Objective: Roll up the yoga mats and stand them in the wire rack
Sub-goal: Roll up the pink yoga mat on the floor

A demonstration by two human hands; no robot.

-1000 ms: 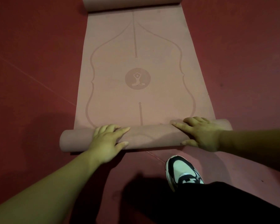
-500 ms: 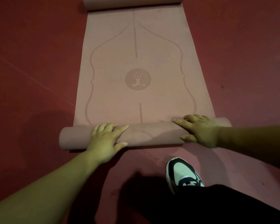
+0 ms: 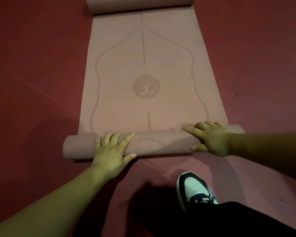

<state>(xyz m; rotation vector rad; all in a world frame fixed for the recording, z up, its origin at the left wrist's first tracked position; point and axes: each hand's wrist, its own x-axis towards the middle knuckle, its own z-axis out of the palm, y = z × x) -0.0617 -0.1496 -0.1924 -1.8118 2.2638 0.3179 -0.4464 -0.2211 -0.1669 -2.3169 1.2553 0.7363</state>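
The yoga mat (image 3: 161,48) lies flat on the dark red floor (image 3: 32,48), stretching from the person toward 12 o'clock. Its near end is wound into a roll (image 3: 161,142), whose long axis runs across the body from about 9 o'clock to 3 o'clock. The 3 o'clock end sits a little farther away than the other. Both hands are on top of this roll, well apart and not clamped. The left hand (image 3: 112,147) presses down with its fingers spread and straight, left of the roll's middle, so a bare stretch of roll sticks out toward 9 o'clock. The right hand (image 3: 212,137) lies near the 3 o'clock end, fingers laid over the crest and thumb against the near face. The roll has to travel toward 12 o'clock, at right angles to its axis, and much the greater part of the mat lies unrolled that way. I judge the left side will need a slightly longer push to square the roll with the mat's edges. The mat is a dusty pink with a faint wavy outline, a centre line and a round emblem (image 3: 146,86) of a seated figure, and the roll's outer skin shows a fine ribbed texture. The far end at 12 o'clock curls up on itself (image 3: 140,4). A black-and-white shoe (image 3: 193,189) stands at 5 o'clock of the roll. No wire rack is in view.
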